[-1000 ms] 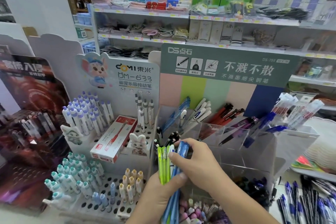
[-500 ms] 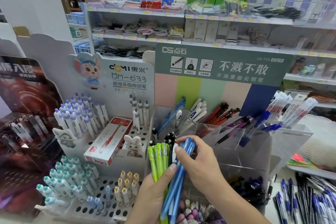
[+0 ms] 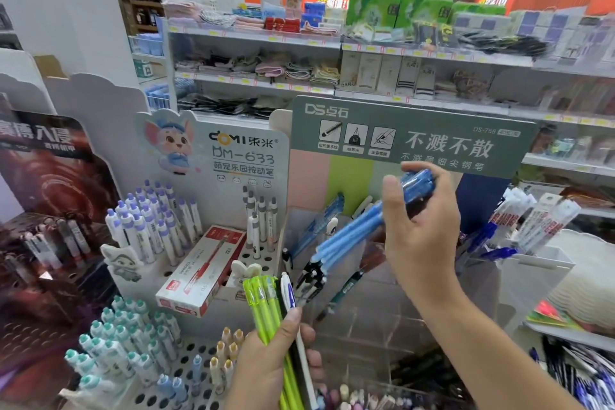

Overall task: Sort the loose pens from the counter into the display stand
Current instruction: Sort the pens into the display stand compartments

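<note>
**Head view: pens split between two hands at the stand**

Head camera, left to right: a white peg rack (image 3: 186,373) carries teal- and purple-capped pens, with a red pen box (image 3: 203,273) lying on it. The left hand (image 3: 273,363) grips upright green pens (image 3: 263,306) plus a white one. The right hand (image 3: 419,226), raised above the clear display stand (image 3: 372,326), curls round a tilted bunch of blue pens (image 3: 359,233). More blue pens (image 3: 585,373) lie loose on the tabletop, far right.
</note>
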